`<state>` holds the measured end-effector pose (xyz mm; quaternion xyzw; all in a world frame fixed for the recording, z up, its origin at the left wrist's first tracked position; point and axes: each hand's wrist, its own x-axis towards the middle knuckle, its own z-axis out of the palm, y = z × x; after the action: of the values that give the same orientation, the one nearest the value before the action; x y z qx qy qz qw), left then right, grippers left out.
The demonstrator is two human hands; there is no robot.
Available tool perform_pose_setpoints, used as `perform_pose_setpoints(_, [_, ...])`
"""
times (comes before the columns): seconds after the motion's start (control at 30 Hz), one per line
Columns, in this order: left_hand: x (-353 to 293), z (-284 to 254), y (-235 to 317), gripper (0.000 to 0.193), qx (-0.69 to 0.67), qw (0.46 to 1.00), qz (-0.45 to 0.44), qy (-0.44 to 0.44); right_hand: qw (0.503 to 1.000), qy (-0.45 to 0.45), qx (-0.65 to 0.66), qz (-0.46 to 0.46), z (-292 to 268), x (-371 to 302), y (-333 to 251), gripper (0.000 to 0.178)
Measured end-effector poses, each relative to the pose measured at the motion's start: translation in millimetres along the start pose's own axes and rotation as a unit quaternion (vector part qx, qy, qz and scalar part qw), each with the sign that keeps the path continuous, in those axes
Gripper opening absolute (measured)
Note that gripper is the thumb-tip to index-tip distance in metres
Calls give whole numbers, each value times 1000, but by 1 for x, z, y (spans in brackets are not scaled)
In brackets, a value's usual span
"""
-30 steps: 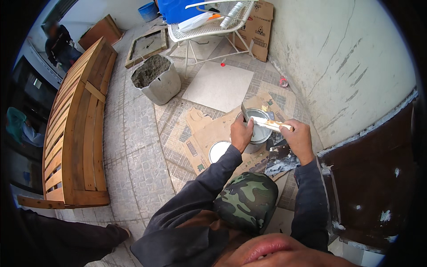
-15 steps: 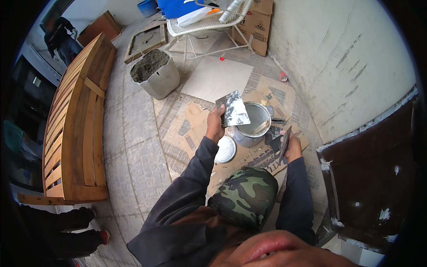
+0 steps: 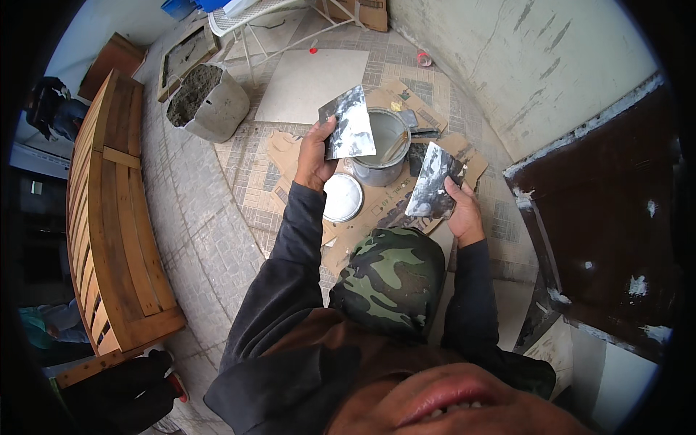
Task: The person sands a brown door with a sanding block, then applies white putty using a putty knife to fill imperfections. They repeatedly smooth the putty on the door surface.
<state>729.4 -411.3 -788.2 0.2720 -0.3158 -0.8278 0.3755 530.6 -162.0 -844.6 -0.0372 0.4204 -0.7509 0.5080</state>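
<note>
My left hand [image 3: 317, 156] is closed on a flat metal putty scraper [image 3: 355, 123] smeared with white and grey. It is held tilted over the left side of an open metal can [image 3: 378, 174]. My right hand [image 3: 465, 212] grips a second flat scraper plate [image 3: 437, 177], its white-smeared face showing, to the right of and nearer than the can. Pale material coats the can's inside, and a stick [image 3: 395, 148] leans in it. A round white-coated lid [image 3: 343, 197] lies beside the can at its near left.
Flattened cardboard [image 3: 384, 208] lies under the can. A bucket of grey mortar [image 3: 217, 112] stands far left, a wooden slatted bench [image 3: 141, 239] at left. A brown panel [image 3: 594, 217] and a wall [image 3: 536, 65] border the right. Other people [image 3: 58, 109] are at the left edge.
My right hand has turned its scraper from edge-on to showing its smeared face. The left scraper stays beside the can. The whole view has shifted, with the scene sliding left and up.
</note>
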Motion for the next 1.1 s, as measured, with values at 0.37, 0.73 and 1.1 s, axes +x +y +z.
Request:
perform_pose_setpoints(0.37, [-1, 18, -18, 22, 44, 996, -54, 48, 764, -113, -489, -405, 82, 29, -29, 29])
perform_pose_setpoints(0.73, [-3, 30, -27, 19, 47, 995, -21, 86, 587, -34, -580, -563, 77, 19, -45, 45])
perform_pose_setpoints(1.1, [20, 59, -21, 19, 166, 973, 150, 56, 523, -152, -661, -517, 119, 58, -79, 32])
